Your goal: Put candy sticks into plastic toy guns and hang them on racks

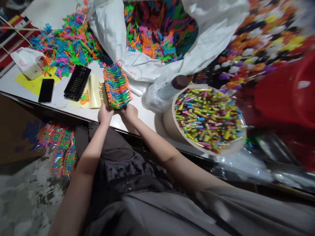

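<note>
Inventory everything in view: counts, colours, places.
Table: one, white, centre
Filled rack: one, multicoloured, table front
Black rack stack: one, black, table left
Phone: one, black, table left
Container: one, white, far left
Sheets: two, yellow, table left
Loose pieces: many, multicoloured, back left
Sack: one, white, back centre
Bagged bottle: one, brown-capped, beside tub
Tub: one, cream, right
Puffy pieces: many, mixed, upper right
Bucket: apparently one, red, right edge
Plastic: some, clear, lower right
Wrapped packs: several, multicoloured, floor left
Cardboard box: one, brown, left edge
Left hand: one, bare, at filled rack
Right hand: one, bare, at filled rack
</note>
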The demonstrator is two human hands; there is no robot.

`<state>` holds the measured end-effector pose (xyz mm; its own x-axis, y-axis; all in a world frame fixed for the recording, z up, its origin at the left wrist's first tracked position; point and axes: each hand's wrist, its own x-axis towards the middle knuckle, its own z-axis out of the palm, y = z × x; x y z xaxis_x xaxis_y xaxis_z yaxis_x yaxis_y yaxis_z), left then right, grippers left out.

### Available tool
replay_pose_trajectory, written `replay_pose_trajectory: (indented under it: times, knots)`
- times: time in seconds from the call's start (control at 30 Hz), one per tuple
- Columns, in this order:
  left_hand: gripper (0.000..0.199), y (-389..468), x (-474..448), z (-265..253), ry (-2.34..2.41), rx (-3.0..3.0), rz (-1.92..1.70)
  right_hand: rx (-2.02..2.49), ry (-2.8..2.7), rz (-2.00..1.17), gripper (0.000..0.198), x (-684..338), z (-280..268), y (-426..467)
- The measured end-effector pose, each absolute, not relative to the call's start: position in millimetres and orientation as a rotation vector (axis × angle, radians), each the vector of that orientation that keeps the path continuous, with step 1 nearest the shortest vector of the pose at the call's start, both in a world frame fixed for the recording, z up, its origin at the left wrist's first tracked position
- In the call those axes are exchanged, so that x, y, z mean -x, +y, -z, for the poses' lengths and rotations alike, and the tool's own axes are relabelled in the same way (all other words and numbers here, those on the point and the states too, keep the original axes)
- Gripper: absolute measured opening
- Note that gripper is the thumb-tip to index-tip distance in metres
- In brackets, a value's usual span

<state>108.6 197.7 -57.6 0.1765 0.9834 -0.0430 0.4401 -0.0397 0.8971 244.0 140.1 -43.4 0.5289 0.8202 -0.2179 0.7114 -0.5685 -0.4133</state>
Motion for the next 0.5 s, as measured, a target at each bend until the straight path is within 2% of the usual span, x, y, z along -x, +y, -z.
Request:
replay_pose_trajectory:
  times: [0.23, 0.5]
  knots:
    - [0.013, 191.4, -104.2, 59.4, 1.348, -1.6, -0.89, 2.54, -1.504, -0.662, 0.032, -250.1, 30.8, 144.4]
    - [0.024, 192.5, -107.0, 61.3, 1.392, -1.627, -0.828, 2.593, -1.55, -0.696, 0.036, -251.2, 38.0, 144.8]
